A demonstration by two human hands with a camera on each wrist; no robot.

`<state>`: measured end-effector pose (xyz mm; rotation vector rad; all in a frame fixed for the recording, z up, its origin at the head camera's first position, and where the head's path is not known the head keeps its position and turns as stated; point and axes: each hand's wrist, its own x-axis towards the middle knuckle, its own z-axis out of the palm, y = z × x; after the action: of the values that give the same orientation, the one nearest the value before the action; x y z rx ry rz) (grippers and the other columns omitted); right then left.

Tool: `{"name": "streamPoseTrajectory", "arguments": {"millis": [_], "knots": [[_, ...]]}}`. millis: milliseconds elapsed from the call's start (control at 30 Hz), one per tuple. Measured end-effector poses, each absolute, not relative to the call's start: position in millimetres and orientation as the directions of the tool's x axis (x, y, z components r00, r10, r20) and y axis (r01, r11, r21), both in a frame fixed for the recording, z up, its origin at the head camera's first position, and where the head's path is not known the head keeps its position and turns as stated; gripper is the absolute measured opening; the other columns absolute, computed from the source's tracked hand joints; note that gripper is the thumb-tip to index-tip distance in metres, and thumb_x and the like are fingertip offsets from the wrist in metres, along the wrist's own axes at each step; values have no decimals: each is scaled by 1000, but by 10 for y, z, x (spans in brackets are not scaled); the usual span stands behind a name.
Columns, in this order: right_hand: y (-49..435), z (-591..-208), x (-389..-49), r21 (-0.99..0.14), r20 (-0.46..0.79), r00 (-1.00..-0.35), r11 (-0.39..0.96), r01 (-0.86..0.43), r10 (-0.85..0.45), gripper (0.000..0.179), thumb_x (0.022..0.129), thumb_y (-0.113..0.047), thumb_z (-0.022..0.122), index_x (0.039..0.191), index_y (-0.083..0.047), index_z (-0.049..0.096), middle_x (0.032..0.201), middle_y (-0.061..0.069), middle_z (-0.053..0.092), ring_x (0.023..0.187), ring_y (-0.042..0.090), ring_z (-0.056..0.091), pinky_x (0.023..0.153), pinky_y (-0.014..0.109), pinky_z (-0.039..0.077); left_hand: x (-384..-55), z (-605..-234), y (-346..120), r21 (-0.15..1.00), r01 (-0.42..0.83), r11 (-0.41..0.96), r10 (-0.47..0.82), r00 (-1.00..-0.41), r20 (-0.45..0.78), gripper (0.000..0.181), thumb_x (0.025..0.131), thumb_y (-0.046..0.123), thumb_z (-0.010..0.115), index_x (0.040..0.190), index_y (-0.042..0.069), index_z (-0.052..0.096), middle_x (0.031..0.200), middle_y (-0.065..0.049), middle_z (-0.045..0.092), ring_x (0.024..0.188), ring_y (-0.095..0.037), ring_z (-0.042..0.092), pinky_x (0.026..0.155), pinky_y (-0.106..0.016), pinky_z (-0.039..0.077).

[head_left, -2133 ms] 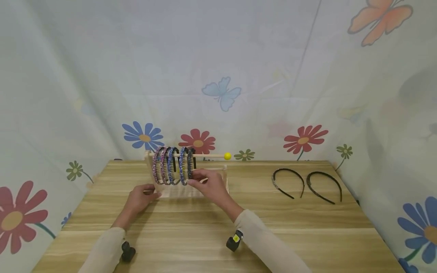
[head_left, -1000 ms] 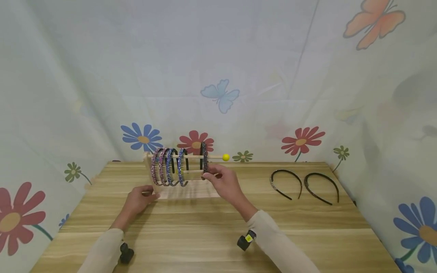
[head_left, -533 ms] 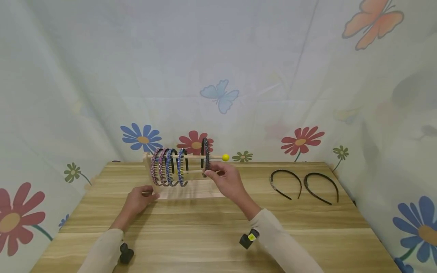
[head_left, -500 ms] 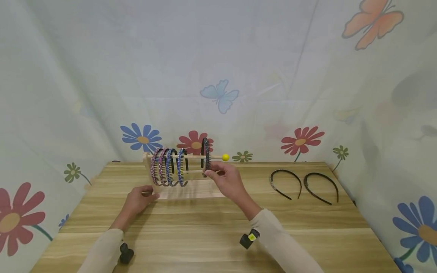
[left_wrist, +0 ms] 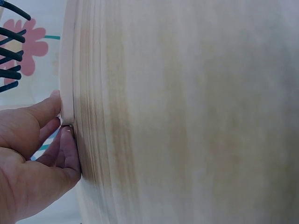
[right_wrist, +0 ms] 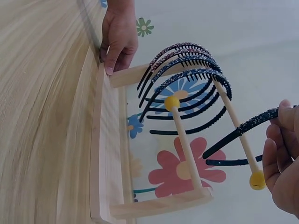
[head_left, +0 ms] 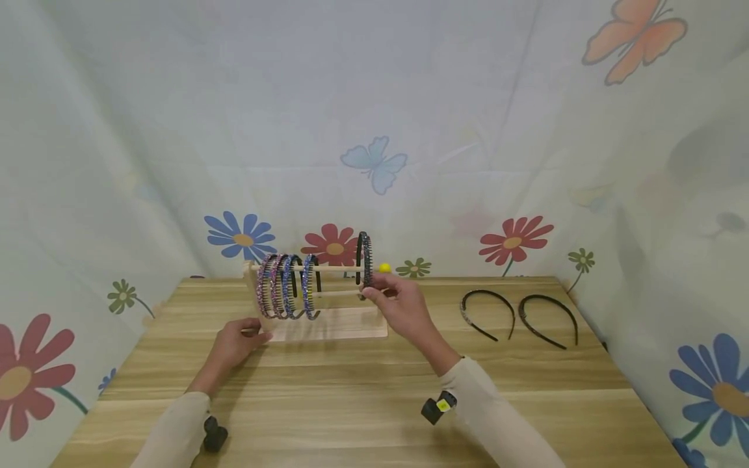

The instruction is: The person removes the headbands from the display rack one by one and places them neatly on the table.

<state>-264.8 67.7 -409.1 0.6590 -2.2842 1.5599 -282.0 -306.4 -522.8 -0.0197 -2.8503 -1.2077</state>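
A wooden headband rack [head_left: 328, 324] stands toward the back of the table, its rods tipped with yellow balls [right_wrist: 257, 180]. On its rods hang several glittery toothed headbands, pink ones [head_left: 263, 286] at the left and blue ones [head_left: 307, 286] beside them. My left hand [head_left: 235, 343] grips the left front corner of the rack's base, thumb on top and fingers at the underside in the left wrist view. My right hand [head_left: 404, 305] pinches a black glittery headband [head_left: 366, 257] by its lower part. That headband still straddles the upper rod, near the yellow ball end.
Two black headbands, one with a silvery decorated side [head_left: 488, 294] and one darker [head_left: 547, 299], lie on the wood-grain table [head_left: 351, 416] to the right. A flower-printed curtain [head_left: 374, 84] rises behind the table and along its sides.
My right hand has slid the black headband rightward along the rod, away from the blue ones, and raised it slightly. The left hand keeps its hold on the rack's base.
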Motion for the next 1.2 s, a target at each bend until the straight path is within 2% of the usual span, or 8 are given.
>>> {"name": "streamPoseTrajectory", "arguments": {"millis": [133,400,900,1200], "knots": [[736,-4067,-2638,-790,489,-849,312,-528,-198,20,95,-17,73,111,-6,76,98,6,76,92,21,72,83,38,60,-2817,-5220,-3057,719,25,695,-5,-999,40,45,95,19,74,127,-11,64,126,-30,66,113,-44,67,91,-52,56],[864,-4031,-2664,-768,519,-837,334,-546,-175,21,94,-16,75,111,-5,77,97,6,76,89,21,72,81,34,60,-2814,-5213,-3051,717,14,697,-12,-999,31,46,95,20,74,128,-10,64,127,-30,65,114,-44,66,91,-53,56],[1082,-4033,-2694,-757,513,-848,395,-520,-133,27,94,-17,75,117,-2,74,100,8,76,92,22,72,82,39,60,-2810,-5225,-3051,715,18,699,-14,-999,39,45,96,20,74,128,-9,64,127,-29,66,113,-44,67,91,-53,56],[1161,-4075,-2708,-758,512,-850,399,-515,-125,20,94,-17,76,110,-5,77,95,5,76,91,20,71,81,39,60,-2822,-5233,-3060,714,21,700,-11,-999,40,46,96,21,74,129,-9,64,127,-29,66,113,-44,67,91,-53,56]]}}
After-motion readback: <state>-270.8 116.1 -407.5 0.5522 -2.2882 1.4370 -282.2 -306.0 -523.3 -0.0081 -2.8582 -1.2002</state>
